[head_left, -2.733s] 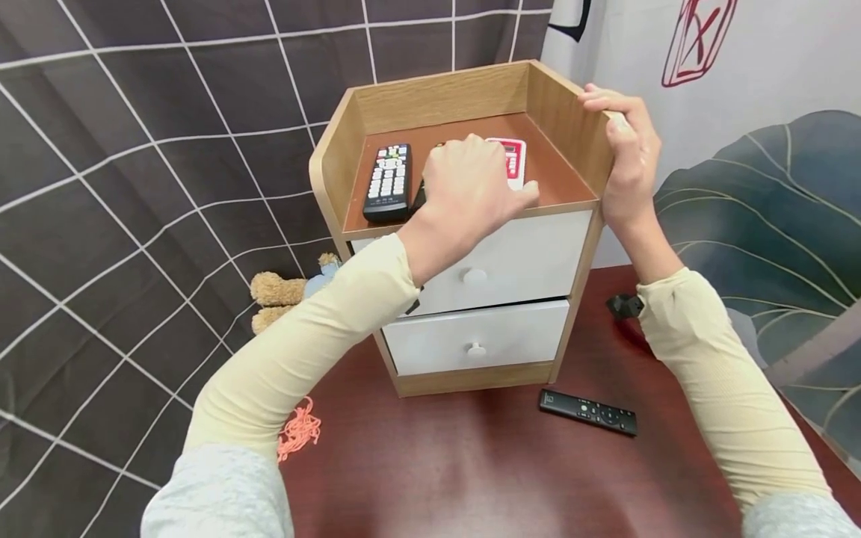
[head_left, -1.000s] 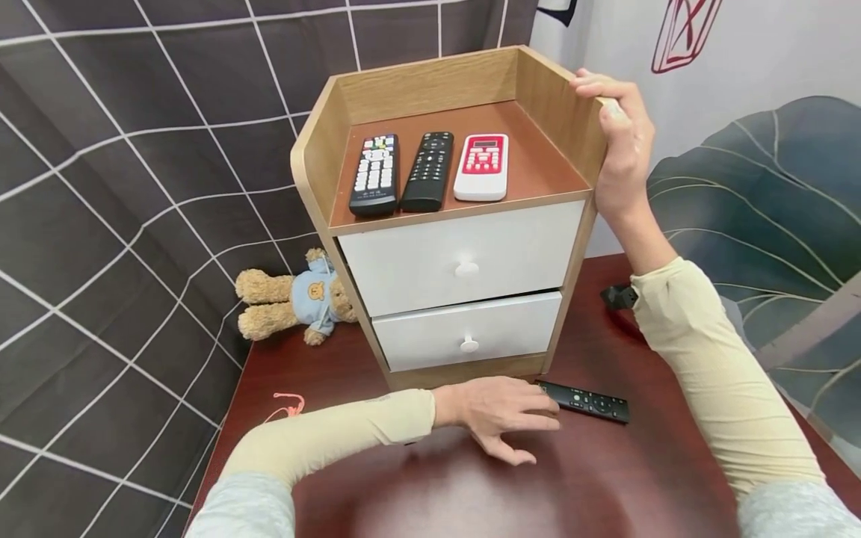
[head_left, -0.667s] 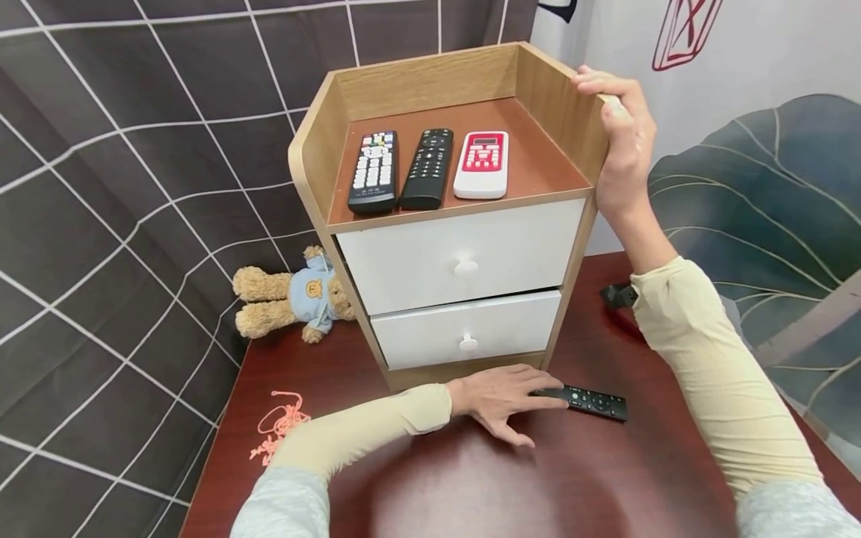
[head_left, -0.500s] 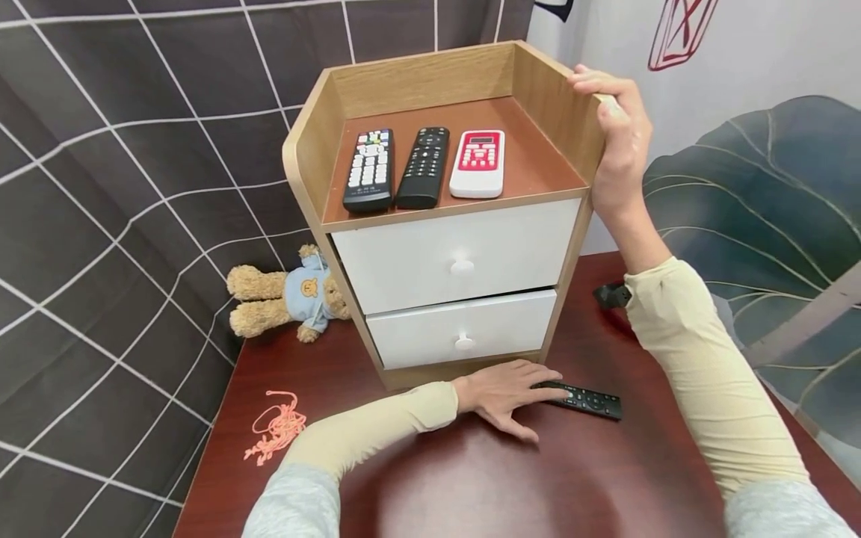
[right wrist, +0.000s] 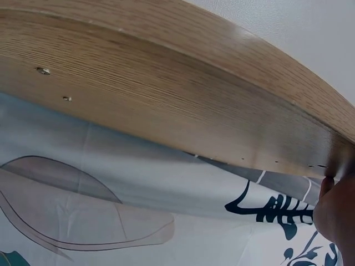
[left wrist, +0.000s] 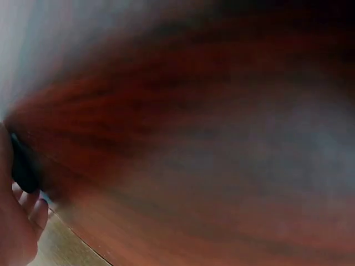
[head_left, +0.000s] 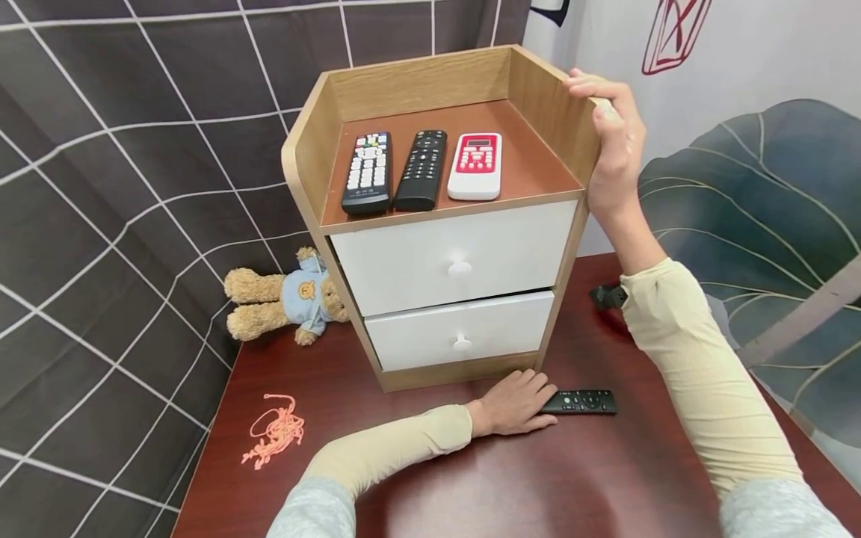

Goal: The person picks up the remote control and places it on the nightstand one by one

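On the table in the head view, my left hand [head_left: 514,403] holds the left end of a slim black remote control [head_left: 581,402] between thumb and fingers. The left wrist view shows the dark remote [left wrist: 25,166] between them at the left edge. My right hand [head_left: 615,142] grips the top edge of the right side panel of a small wooden cabinet [head_left: 464,379] with two white drawers. On the cabinet's top lie a black remote with white buttons [head_left: 368,172], an all-black remote [head_left: 421,170] and a white-and-red remote [head_left: 475,166].
A teddy bear [head_left: 289,295] in blue lies left of the cabinet. Pink string [head_left: 276,433] lies on the dark red table [head_left: 511,486]. A black object [head_left: 608,297] sits to the right of the cabinet. A dark checked curtain [head_left: 168,187] hangs behind.
My left hand left the cabinet top, uncovering the three remotes there, and came down to the remote on the table. It now holds that remote, which has turned slightly. My right hand stays put.
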A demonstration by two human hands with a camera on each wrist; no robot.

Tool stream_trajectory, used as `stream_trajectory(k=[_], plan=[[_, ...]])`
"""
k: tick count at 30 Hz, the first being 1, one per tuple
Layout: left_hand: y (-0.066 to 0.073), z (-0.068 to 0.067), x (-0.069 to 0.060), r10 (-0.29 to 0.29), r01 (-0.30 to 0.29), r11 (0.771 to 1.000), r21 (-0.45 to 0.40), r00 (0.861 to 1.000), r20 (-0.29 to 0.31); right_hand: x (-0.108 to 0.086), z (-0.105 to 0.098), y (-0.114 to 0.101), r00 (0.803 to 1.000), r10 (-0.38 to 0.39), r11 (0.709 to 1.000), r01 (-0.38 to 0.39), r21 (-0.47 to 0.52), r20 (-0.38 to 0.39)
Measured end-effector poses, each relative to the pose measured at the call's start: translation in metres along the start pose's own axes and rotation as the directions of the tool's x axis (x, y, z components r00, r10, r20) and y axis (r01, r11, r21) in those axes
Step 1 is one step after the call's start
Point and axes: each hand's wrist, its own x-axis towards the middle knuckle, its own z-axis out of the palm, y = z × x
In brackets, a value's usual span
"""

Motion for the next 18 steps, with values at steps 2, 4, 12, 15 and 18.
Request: stream_trajectory(k=[2,4,12,15,18], plan=[[0.001,0.001,0.0,-0.009,0.009,1.0,-0.002,1.0,-0.01,0.0,0.0,0.001,1.0,0.0,1.0,0.0,-0.001,0.004],[0.001,0.001,0.0,-0.018,0.017,0.999,-0.034,1.0,-0.007,0.0,0.0,0.001,1.0,-0.001,1.0,0.001,0.003,0.002],[0.0,-0.011,0.001,-0.09,0.121,0.936,-0.33,0.99,0.107,0.0,0.001,0.0,1.0,-0.008,1.0,0.008,0.001,0.001],[0.003,-0.023,-0.004,-0.125,0.198,0.866,-0.458,0.975,0.185,-0.001,0.001,0.0,1.0,-0.011,1.0,0.011,-0.004,0.003],[0.005,-0.037,-0.013,-0.143,0.26,0.793,-0.551,0.959,0.247,0.0,-0.001,0.0,1.0,-0.01,1.0,0.01,-0.008,0.003]])
